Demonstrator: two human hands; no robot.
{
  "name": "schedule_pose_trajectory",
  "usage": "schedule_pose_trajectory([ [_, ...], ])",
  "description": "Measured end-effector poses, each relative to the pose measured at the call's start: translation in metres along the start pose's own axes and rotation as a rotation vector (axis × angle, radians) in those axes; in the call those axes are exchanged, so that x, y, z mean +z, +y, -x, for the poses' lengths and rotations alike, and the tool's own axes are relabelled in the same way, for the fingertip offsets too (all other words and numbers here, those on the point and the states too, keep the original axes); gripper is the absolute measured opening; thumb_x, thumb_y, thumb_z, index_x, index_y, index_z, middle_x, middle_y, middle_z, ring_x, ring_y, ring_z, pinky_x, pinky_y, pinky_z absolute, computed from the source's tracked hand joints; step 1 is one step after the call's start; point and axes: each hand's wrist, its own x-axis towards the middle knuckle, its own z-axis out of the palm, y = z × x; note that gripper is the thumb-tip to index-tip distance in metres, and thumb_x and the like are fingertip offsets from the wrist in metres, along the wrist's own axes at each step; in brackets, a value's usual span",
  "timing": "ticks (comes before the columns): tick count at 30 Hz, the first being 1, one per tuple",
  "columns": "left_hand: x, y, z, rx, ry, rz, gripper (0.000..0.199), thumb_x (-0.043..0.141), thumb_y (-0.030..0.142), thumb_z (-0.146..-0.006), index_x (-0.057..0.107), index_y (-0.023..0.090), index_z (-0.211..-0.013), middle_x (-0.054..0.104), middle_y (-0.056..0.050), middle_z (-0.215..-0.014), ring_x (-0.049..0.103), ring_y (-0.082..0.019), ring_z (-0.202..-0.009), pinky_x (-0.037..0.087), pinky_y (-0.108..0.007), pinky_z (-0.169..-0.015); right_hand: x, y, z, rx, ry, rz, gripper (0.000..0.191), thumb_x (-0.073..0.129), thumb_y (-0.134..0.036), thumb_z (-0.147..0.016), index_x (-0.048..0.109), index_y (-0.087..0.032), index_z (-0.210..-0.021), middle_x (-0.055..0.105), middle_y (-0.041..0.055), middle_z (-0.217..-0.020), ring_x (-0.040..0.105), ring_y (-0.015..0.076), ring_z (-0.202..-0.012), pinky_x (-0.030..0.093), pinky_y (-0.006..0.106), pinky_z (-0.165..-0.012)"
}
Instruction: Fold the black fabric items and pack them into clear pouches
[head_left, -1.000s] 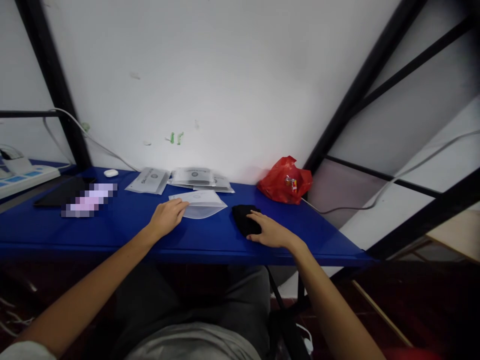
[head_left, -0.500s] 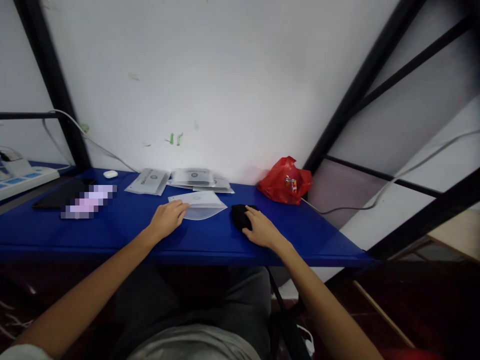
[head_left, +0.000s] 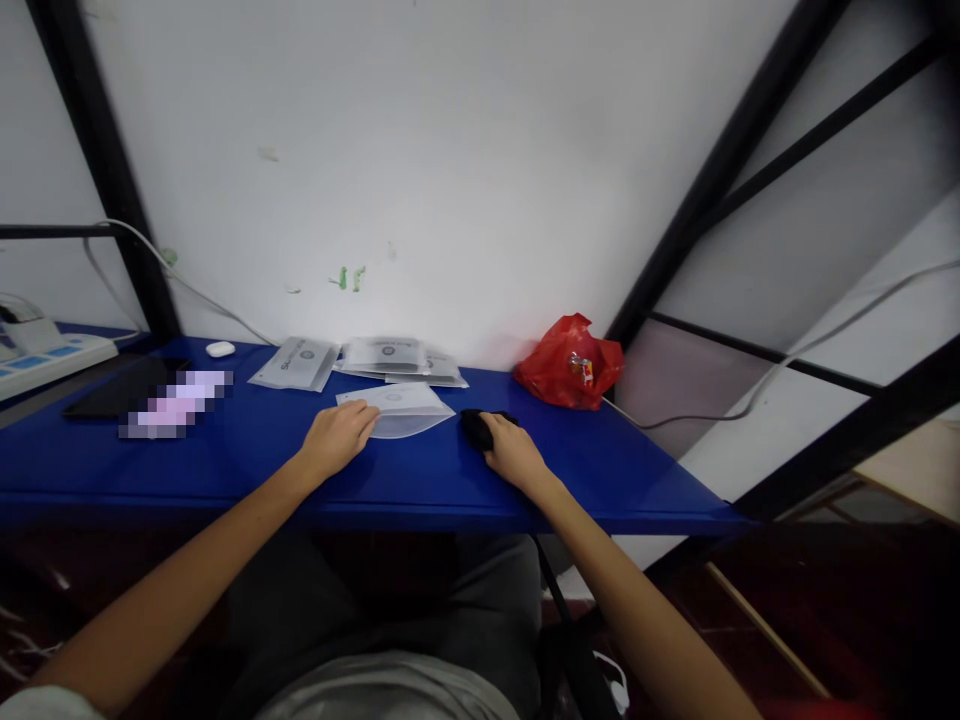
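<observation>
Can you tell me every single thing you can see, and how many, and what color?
front pouch: one, whitish see-through, under the left fingers
back pouches: at least three, whitish, near the wall
black bundle: one, black, under the right hand
red bag: one, red, back right
small case: one, white, back left
flat slab: one, black, left
blurred thing: one, pinkish, beside the slab
power strip: one, white and blue, far left
table: one, blue, middle
wall: one, white, behind
poles: several, black, both sides
trousers: one pair, dark, below
left hand: one, bare, middle
right hand: one, bare, right of middle
</observation>
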Motion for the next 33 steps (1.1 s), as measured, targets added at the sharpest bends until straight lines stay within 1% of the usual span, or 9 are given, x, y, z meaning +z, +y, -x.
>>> schedule_pose_trajectory([
  [5, -0.015, 0.015, -0.008, 0.023, -0.123, -0.16, 0.022, 0.042, 0.008, -0.088, 0.062, 0.016, -0.095, 0.065, -0.007, -0.088, 0.061, -0.02, -0.086, 0.043, -0.027, -0.066, -0.006, -0.005, -0.001, -0.034, 0.005, -0.002, 0.049, 0.045, 0.001, -0.072, 0.055, -0.014, -0.118, 0.064, 0.013, -0.113, 0.062, 0.0233, -0.102, 0.045, 0.03, -0.083],
  [9, -0.027, 0.02, -0.014, -0.012, -0.159, -0.213, 0.029, 0.04, 0.003, -0.086, 0.061, 0.015, -0.102, 0.064, -0.01, -0.093, 0.06, -0.023, -0.091, 0.044, -0.03, -0.07, -0.017, -0.014, 0.014, -0.184, 0.012, -0.149, 0.051, 0.045, 0.003, -0.065, 0.06, -0.016, -0.111, 0.067, 0.0094, -0.107, 0.063, 0.0218, -0.1, 0.047, 0.031, -0.086],
  [11, -0.032, 0.021, -0.017, -0.032, -0.184, -0.216, 0.031, 0.039, 0.003, -0.086, 0.06, 0.013, -0.106, 0.064, -0.012, -0.095, 0.061, -0.025, -0.093, 0.045, -0.032, -0.071, -0.023, -0.021, 0.023, -0.256, 0.111, -0.24, 0.059, 0.044, 0.004, -0.062, 0.058, -0.017, -0.115, 0.066, 0.0087, -0.113, 0.062, 0.0219, -0.105, 0.048, 0.034, -0.091],
  [14, -0.038, 0.022, -0.019, -0.032, -0.225, -0.208, 0.033, 0.038, 0.002, -0.086, 0.059, 0.009, -0.11, 0.065, -0.014, -0.095, 0.061, -0.027, -0.095, 0.046, -0.034, -0.073, -0.025, -0.032, 0.031, -0.366, 0.353, -0.352, 0.071, 0.043, 0.005, -0.059, 0.052, -0.02, -0.125, 0.06, 0.0084, -0.125, 0.056, 0.0219, -0.116, 0.045, 0.039, -0.098],
  [16, -0.041, 0.025, -0.02, -0.021, -0.254, -0.188, 0.033, 0.039, 0.003, -0.086, 0.059, 0.009, -0.111, 0.066, -0.014, -0.095, 0.062, -0.027, -0.094, 0.046, -0.035, -0.073, -0.022, -0.04, 0.032, -0.463, 0.424, -0.379, 0.076, 0.044, 0.006, -0.059, 0.048, -0.021, -0.13, 0.057, 0.0086, -0.13, 0.053, 0.0213, -0.12, 0.045, 0.04, -0.1],
  [21, -0.051, 0.033, -0.023, -0.036, -0.278, -0.081, 0.027, 0.039, 0.012, -0.09, 0.062, 0.015, -0.104, 0.067, -0.01, -0.089, 0.064, -0.025, -0.088, 0.046, -0.031, -0.067, -0.006, -0.052, 0.024, -0.616, 0.319, -0.28, 0.085, 0.051, 0.008, -0.053, 0.043, -0.018, -0.133, 0.047, 0.0132, -0.139, 0.045, 0.0242, -0.128, 0.043, 0.039, -0.103],
  [24, -0.054, 0.035, -0.025, -0.072, -0.27, 0.002, 0.028, 0.037, 0.018, -0.093, 0.065, 0.018, -0.099, 0.068, -0.008, -0.088, 0.066, -0.022, -0.082, 0.045, -0.029, -0.064, -0.001, -0.051, 0.019, -0.6, 0.322, -0.225, 0.084, 0.051, 0.009, -0.054, 0.043, -0.017, -0.134, 0.046, 0.0137, -0.14, 0.041, 0.0245, -0.131, 0.04, 0.04, -0.106],
  [30, -0.047, 0.04, -0.027, -0.055, -0.26, 0.078, 0.028, 0.039, 0.017, -0.091, 0.066, 0.018, -0.1, 0.069, -0.009, -0.089, 0.067, -0.023, -0.081, 0.045, -0.029, -0.062, -0.002, -0.051, 0.018, -0.371, 0.378, -0.242, 0.075, 0.045, 0.006, -0.064, 0.043, -0.018, -0.135, 0.046, 0.0125, -0.14, 0.042, 0.0229, -0.13, 0.04, 0.041, -0.106],
  [33, -0.045, 0.04, -0.028, -0.069, -0.235, 0.111, 0.027, 0.04, 0.018, -0.091, 0.067, 0.018, -0.095, 0.07, -0.009, -0.087, 0.067, -0.022, -0.078, 0.045, -0.028, -0.062, 0.0, -0.052, 0.021, -0.402, 0.364, -0.247, 0.076, 0.046, 0.006, -0.063, 0.042, -0.018, -0.136, 0.045, 0.0126, -0.141, 0.04, 0.0233, -0.131, 0.039, 0.041, -0.107],
])
